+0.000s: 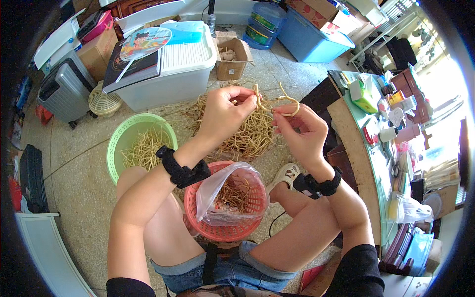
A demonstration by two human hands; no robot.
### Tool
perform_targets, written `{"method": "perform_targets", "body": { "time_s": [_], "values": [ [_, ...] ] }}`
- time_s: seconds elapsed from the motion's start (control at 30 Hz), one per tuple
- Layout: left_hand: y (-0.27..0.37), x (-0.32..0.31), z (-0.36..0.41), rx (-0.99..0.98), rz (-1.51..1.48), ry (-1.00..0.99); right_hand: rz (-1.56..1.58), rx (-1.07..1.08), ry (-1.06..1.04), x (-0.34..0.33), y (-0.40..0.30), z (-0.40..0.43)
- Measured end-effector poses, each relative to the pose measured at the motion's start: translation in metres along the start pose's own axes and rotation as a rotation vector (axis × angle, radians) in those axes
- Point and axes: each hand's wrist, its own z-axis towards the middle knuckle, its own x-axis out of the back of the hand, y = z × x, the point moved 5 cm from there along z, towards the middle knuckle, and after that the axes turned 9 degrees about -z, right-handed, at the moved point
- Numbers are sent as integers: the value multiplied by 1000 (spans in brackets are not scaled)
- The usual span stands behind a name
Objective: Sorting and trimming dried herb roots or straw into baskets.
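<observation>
Between my hands is a pale, thin, curling root [291, 98]. My left hand [228, 111] pinches its thicker end between thumb and fingers. My right hand [302, 131] grips it close by, and a loop of the root bends over those fingers. Below both hands a heap of similar long pale roots [252, 139] lies on the floor, partly hidden by my left hand. To the left, a green plastic basket [112, 144] holds more pale roots [144, 150]. Between my legs stands a red plastic basket [191, 211] lined with a clear plastic bag [208, 198], with brown root scraps [233, 193] inside.
A white storage box [167, 81] bearing a book and a hand fan [146, 42] stands ahead left. Beside it is an open cardboard box [232, 68]. A cluttered glass-topped table [374, 156] runs along my right. A grey suitcase [65, 89] stands at far left.
</observation>
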Motion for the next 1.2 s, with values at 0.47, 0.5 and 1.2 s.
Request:
{"method": "perform_targets", "body": {
  "time_s": [0.47, 0.5, 1.2],
  "values": [
    [0, 1, 0, -143, -21, -14, 673, -576, -169, -8, 31, 2],
    [4, 0, 0, -142, -21, -17, 808, -647, -189, -9, 34, 2],
    [1, -10, 0, -34, -304, -161, 1354, -984, -361, -40, 52, -12]
  ]
}}
